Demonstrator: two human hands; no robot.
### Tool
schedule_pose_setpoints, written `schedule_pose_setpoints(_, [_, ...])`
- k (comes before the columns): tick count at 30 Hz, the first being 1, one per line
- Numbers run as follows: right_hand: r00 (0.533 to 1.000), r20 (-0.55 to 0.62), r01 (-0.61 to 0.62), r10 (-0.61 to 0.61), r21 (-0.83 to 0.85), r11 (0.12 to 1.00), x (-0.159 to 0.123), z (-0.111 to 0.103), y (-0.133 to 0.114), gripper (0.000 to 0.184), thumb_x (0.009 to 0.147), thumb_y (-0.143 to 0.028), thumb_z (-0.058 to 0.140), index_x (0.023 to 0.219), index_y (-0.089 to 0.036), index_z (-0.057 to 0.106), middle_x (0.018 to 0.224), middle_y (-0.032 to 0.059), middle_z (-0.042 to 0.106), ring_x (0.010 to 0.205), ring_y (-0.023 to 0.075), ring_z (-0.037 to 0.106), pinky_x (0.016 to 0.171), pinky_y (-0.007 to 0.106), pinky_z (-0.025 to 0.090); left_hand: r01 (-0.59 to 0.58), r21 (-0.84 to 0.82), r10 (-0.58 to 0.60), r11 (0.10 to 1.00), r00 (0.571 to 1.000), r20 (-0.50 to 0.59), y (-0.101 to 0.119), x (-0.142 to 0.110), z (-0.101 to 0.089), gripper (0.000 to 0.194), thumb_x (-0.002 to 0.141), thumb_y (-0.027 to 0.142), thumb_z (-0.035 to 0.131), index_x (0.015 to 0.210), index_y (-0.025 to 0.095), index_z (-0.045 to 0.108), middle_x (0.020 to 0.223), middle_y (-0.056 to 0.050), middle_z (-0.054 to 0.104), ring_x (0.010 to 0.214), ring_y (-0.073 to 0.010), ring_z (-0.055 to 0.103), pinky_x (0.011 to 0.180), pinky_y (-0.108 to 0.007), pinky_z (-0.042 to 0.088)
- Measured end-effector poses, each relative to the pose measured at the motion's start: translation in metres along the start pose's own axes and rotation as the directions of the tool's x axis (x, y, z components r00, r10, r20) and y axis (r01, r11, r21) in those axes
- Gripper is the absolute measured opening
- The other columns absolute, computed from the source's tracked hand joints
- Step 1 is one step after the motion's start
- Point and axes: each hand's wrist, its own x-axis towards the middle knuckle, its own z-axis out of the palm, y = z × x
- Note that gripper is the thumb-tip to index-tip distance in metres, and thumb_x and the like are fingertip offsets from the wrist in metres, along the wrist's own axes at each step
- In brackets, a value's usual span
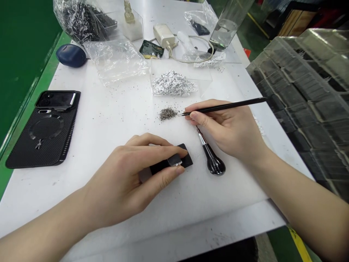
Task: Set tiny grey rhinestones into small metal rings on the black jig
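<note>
Right hand [229,134] has a thin black pick [231,108] pinched in its fingers, lying left-right with the tip just beside a little pile of grey grains [167,114], while the left hand [122,178] clamps a small black block [185,159] nearer in.

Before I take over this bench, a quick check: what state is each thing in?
left hand, pinching a black rectangular piece with a metal clip
right hand, holding a fine black pointed tool
dark granule heap, loose
black-handled screwdriver, lying flat
clear acrylic tray, holding white shreds
phone in black case, lying camera up
white charger, cable attached
glass bottle, holding clear liquid
</note>
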Motion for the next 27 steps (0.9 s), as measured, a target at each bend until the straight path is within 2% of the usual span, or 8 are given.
schedule_pose_setpoints(5, [1.0, -0.007, 0.007, -0.007, 0.007, 1.0, 0.0, 0.0, 0.0, 0.015, 0.1, -0.019, 0.081, 0.103, -0.03, 0.089, 0.102, -0.0027, 0.09, 0.095, 0.0229, 0.087, 0.081, 0.038, 0.072, -0.008, 0.004, 0.008, 1.0, 1.0, -0.001, 0.0, 0.0, 0.0, 0.027, 0.114, 0.036, 0.066, 0.132, 0.027, 0.084, 0.125, -0.002, 0.087, 0.117, -0.0225, 0.079, 0.103, -0.031, 0.067])
schedule_pose_setpoints(13, [1.0, -0.008, 0.005, -0.005, 0.019, 1.0, 0.001, 0.001, 0.002, 0.013, 0.1, -0.021, 0.081, 0.103, -0.031, 0.089, 0.098, -0.0023, 0.09, 0.091, 0.0223, 0.086, 0.078, 0.037, 0.072, -0.029, -0.022, 0.029, 0.999, 0.999, -0.015, 0.0, 0.0, 0.001, 0.025, 0.114, 0.034, 0.067, 0.132, 0.025, 0.082, 0.124, 0.001, 0.087, 0.117, -0.0176, 0.077, 0.106, -0.025, 0.063])
schedule_pose_setpoints(18, [0.998, -0.047, 0.049, -0.043, 0.123, 0.991, -0.006, -0.012, -0.014, 0.016, 0.104, -0.021, 0.079, 0.104, -0.034, 0.089, 0.101, -0.0029, 0.089, 0.094, 0.0206, 0.086, 0.085, 0.036, 0.074, -0.049, 0.009, 0.049, 0.999, 0.998, -0.038, 0.0, -0.002, 0.004, 0.026, 0.114, 0.031, 0.066, 0.133, 0.022, 0.081, 0.122, -0.002, 0.088, 0.119, -0.0195, 0.077, 0.107, -0.028, 0.063])
schedule_pose_setpoints(20, [0.996, -0.003, 0.091, -0.092, 0.196, 0.976, -0.014, -0.019, -0.023, 0.018, 0.104, -0.021, 0.08, 0.104, -0.037, 0.088, 0.103, -0.0038, 0.089, 0.096, 0.0196, 0.086, 0.088, 0.035, 0.074, -0.055, 0.016, 0.056, 0.998, 0.997, -0.058, 0.001, -0.003, 0.005, 0.026, 0.113, 0.029, 0.066, 0.133, 0.02, 0.081, 0.122, -0.003, 0.088, 0.119, -0.0202, 0.077, 0.107, -0.029, 0.063])
schedule_pose_setpoints(22, [0.979, 0.1, 0.14, -0.176, 0.292, 0.946, -0.02, -0.022, -0.028, 0.02, 0.105, -0.019, 0.079, 0.109, -0.037, 0.087, 0.106, -0.0024, 0.088, 0.1, 0.021, 0.086, 0.093, 0.038, 0.074, -0.057, 0.007, 0.057, 0.998, 0.995, -0.079, 0.002, -0.004, 0.006, 0.026, 0.113, 0.027, 0.068, 0.134, 0.02, 0.081, 0.122, -0.004, 0.087, 0.119, -0.0207, 0.078, 0.106, -0.03, 0.064])
schedule_pose_setpoints(24, [0.93, 0.189, 0.225, -0.314, 0.383, 0.896, -0.024, -0.021, -0.027, 0.017, 0.105, -0.018, 0.078, 0.113, -0.031, 0.085, 0.107, 0.0015, 0.088, 0.101, 0.022, 0.086, 0.093, 0.039, 0.074, -0.061, 0.0, 0.061, 0.998, 0.995, -0.081, 0.003, -0.004, 0.006, 0.026, 0.112, 0.027, 0.068, 0.134, 0.02, 0.082, 0.123, -0.006, 0.087, 0.117, -0.0212, 0.078, 0.103, -0.031, 0.065])
schedule_pose_setpoints(27, [0.866, 0.226, 0.328, -0.447, 0.418, 0.847, -0.024, -0.015, -0.021, 0.011, 0.105, -0.016, 0.078, 0.113, -0.02, 0.084, 0.107, 0.0064, 0.088, 0.101, 0.0204, 0.087, 0.093, 0.032, 0.073, -0.06, -0.003, 0.059, 0.998, 0.996, -0.064, 0.004, -0.003, 0.006, 0.026, 0.113, 0.027, 0.068, 0.132, 0.019, 0.083, 0.122, -0.008, 0.086, 0.112, -0.0215, 0.079, 0.098, -0.032, 0.065])
